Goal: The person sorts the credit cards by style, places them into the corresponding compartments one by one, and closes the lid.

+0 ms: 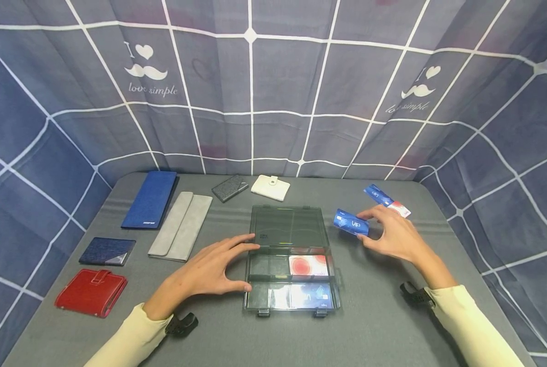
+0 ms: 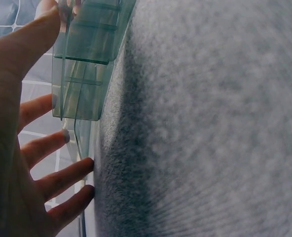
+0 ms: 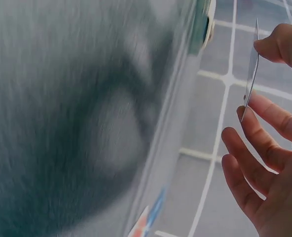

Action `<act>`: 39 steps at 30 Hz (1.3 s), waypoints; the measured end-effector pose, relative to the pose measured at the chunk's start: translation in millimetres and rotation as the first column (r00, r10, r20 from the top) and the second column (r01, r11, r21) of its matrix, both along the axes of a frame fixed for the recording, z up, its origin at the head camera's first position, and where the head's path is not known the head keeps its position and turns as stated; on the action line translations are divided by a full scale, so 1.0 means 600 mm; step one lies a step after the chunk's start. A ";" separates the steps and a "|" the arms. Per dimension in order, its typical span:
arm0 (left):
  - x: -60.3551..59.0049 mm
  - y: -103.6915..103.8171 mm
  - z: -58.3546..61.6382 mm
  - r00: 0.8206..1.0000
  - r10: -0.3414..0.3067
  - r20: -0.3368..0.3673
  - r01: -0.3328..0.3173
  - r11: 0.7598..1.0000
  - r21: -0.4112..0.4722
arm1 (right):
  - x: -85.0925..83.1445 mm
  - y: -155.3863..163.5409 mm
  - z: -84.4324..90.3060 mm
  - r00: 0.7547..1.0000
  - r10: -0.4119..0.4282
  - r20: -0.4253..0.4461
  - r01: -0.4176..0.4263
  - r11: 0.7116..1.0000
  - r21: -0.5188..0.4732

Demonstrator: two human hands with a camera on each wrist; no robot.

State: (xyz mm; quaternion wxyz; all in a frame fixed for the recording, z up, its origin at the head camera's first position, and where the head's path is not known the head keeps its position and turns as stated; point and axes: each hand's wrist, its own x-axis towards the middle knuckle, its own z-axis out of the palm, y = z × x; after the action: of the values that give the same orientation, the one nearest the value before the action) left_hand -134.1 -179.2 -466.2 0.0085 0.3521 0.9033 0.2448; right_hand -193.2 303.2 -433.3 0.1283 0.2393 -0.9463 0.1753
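Observation:
A translucent dark-green plastic box [image 1: 289, 229] lies with its lid folded back. In its compartments are a red-and-white card [image 1: 309, 265] and a blue card [image 1: 311, 295]. My left hand [image 1: 213, 267] rests at the box's left side, fingers spread and the thumb at the front section's edge; the left wrist view shows these fingers [image 2: 67, 177] beside the box wall. To the right of the box, my right hand [image 1: 392, 232] pinches a blue VIP card [image 1: 350, 223] between thumb and fingers. In the right wrist view this card [image 3: 252, 69] appears edge-on, raised above the table.
Behind my right hand lie another blue card [image 1: 378, 194] and a red-and-white card [image 1: 399, 208]. Along the left are a blue folder [image 1: 149, 199], grey wallet [image 1: 181, 224], dark-blue holder [image 1: 105, 251] and red wallet [image 1: 92, 292]. A dark-grey case [image 1: 230, 188] and white holder [image 1: 270, 188] lie at the back.

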 end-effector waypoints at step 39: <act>-0.002 -0.002 -0.001 1.000 0.002 -0.002 -0.002 1.000 -0.022 | 0.169 -0.125 -0.016 0.923 0.373 -0.097 -0.361 0.925 0.121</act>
State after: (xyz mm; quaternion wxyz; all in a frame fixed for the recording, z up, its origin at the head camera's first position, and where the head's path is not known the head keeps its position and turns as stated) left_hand -135.1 -180.2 -467.0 0.0110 0.3512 0.9064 0.2346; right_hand -92.0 228.4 -442.6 0.1367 0.4287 -0.8830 0.1337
